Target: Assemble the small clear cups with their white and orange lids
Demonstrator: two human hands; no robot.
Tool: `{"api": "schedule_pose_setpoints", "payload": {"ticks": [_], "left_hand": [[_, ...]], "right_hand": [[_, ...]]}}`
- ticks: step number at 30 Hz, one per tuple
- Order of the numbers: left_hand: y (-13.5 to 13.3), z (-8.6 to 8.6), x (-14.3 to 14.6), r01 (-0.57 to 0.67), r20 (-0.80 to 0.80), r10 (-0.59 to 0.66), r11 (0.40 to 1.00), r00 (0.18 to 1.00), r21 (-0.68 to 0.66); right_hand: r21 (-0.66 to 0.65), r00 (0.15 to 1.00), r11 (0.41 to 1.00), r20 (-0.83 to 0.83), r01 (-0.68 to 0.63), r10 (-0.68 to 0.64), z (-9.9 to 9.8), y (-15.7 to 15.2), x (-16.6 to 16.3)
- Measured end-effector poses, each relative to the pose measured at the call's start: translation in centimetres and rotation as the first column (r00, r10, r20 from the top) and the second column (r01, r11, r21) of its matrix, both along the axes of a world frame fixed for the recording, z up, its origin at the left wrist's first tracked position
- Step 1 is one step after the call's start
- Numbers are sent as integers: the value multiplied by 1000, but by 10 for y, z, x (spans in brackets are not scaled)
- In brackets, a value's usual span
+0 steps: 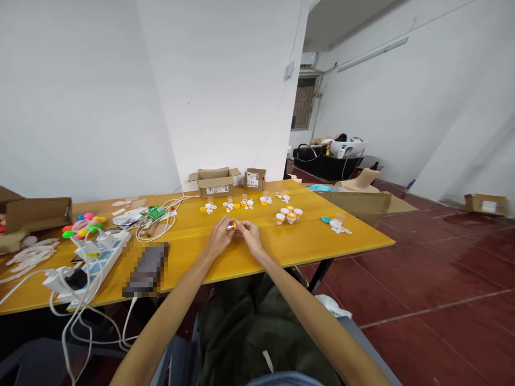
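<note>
My left hand (pixel 219 237) and my right hand (pixel 251 237) meet over the table's near side, fingers closed around a small orange-ringed jar (pixel 234 226). Most of the jar is hidden by the fingers. To the right of my hands stands a cluster of similar small jars (pixel 290 215) with white and orange tops. Beyond my hands lie several little groups of white parts (pixel 209 208), with orange rings (pixel 237 206) and clear cups (pixel 230 199) among them. A teal ring (pixel 325 220) lies beside more white pieces (pixel 340 228) at the table's right.
An open cardboard box (pixel 215 185) and a smaller box (pixel 255 180) stand at the back. On the left are a power strip (pixel 105 262) with tangled white cables, a blurred phone (pixel 146 268) and colourful balls (pixel 82 228). The wooden table (pixel 341 247) ends at the right.
</note>
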State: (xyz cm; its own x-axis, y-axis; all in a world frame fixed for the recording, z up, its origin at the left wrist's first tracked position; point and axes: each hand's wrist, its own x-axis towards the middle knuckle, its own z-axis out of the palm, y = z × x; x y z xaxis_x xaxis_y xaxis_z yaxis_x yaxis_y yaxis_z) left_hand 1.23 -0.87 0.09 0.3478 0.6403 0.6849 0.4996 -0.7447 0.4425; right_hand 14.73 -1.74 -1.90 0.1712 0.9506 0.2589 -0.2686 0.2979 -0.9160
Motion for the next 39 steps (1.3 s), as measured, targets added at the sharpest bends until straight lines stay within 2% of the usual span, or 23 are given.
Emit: {"api": "schedule_pose_setpoints", "payload": {"ticks": [6, 16, 21, 24, 28, 31, 39], "left_hand": [[5, -1, 0, -26, 84, 28, 999, 996, -19], [2, -1, 1, 3, 67, -4, 1000, 998, 11], [0, 0, 2, 25, 58, -26, 1000, 998, 9], [1, -1, 3, 10, 116, -10, 1000, 993, 0], [2, -1, 5, -20, 121, 29, 997, 992, -71], [0, 0, 5, -20, 87, 28, 995, 996, -96], [-2, 0, 5, 11, 97, -6, 999, 995, -53]], "right_hand": [[11, 999, 999, 7, -35, 35, 3, -3, -4], [-3, 999, 999, -30, -36, 36, 4, -3, -4], [10, 1000, 1000, -28, 14, -14, 5, -3, -4], [24, 998, 998, -12, 57, -57, 5, -2, -3], [39, 996, 996, -14, 85, -85, 2, -1, -2], [24, 997, 997, -37, 67, -67, 1, -1, -1], [-18, 998, 1000, -57, 11, -12, 1, -3, 2]]}}
